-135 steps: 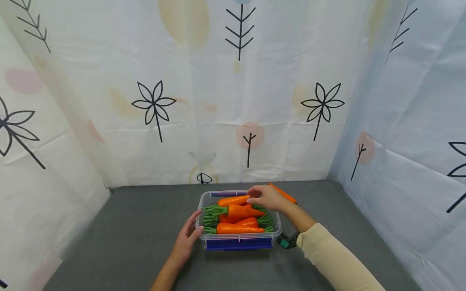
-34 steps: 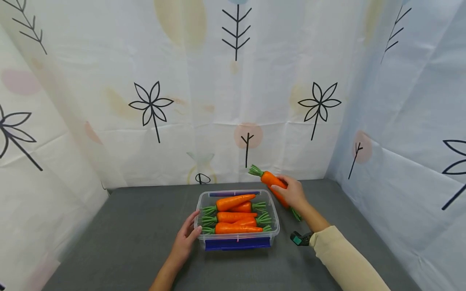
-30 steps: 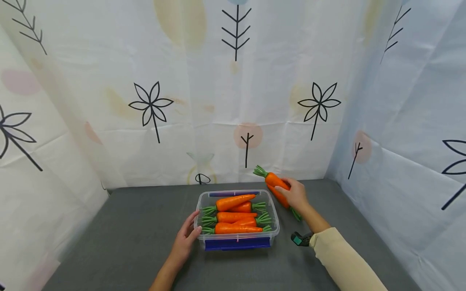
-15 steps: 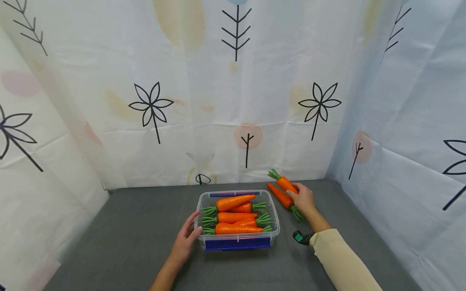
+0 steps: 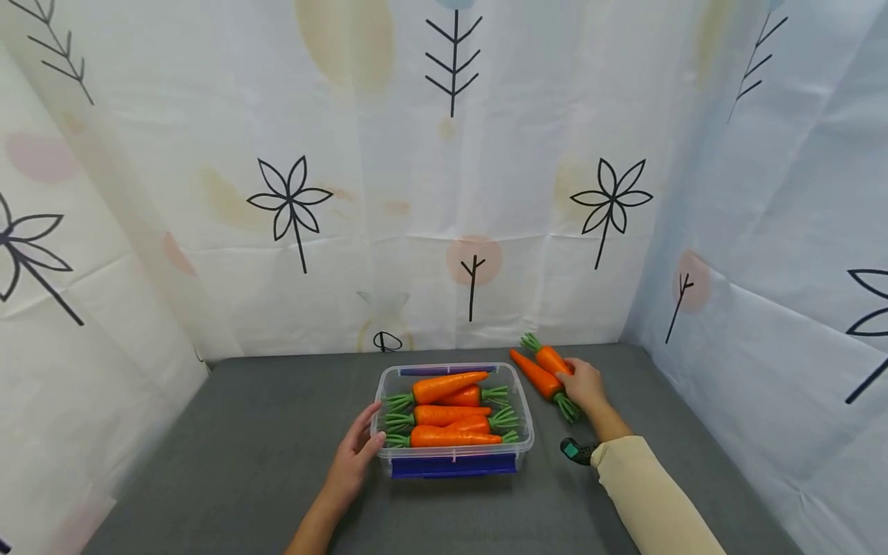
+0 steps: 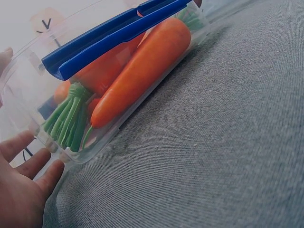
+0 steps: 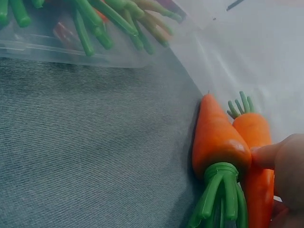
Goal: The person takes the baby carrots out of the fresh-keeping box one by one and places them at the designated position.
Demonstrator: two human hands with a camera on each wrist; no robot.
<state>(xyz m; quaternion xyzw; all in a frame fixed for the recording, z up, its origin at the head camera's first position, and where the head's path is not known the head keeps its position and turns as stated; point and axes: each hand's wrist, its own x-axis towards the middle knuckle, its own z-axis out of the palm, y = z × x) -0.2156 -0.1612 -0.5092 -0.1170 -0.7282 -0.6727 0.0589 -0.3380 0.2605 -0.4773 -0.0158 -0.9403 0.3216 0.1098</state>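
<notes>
A clear plastic container (image 5: 454, 453) with blue clips holds several orange carrots (image 5: 451, 437) with green tops. My left hand (image 5: 349, 460) rests against its left side; in the left wrist view, the fingers (image 6: 35, 164) are spread and fairly straight beside the plastic wall. To the right of the container, my right hand (image 5: 585, 383) grips a carrot (image 5: 551, 359) at its lower part, green top pointing to the back. Alongside it lies another carrot (image 5: 536, 375), its green top towards me. In the right wrist view the two carrots touch, and the thumb (image 7: 266, 156) presses the held carrot (image 7: 254, 129).
Dark grey cloth covers the table (image 5: 264, 455). A patterned white curtain (image 5: 416, 193) hangs behind and on both sides, close to the back edge. A black strap device with a teal patch (image 5: 574, 452) is at the right wrist.
My right hand took a carrot from the container and moved it right, lowering it beside the carrot on the table. My left hand stays at the container's left side.
</notes>
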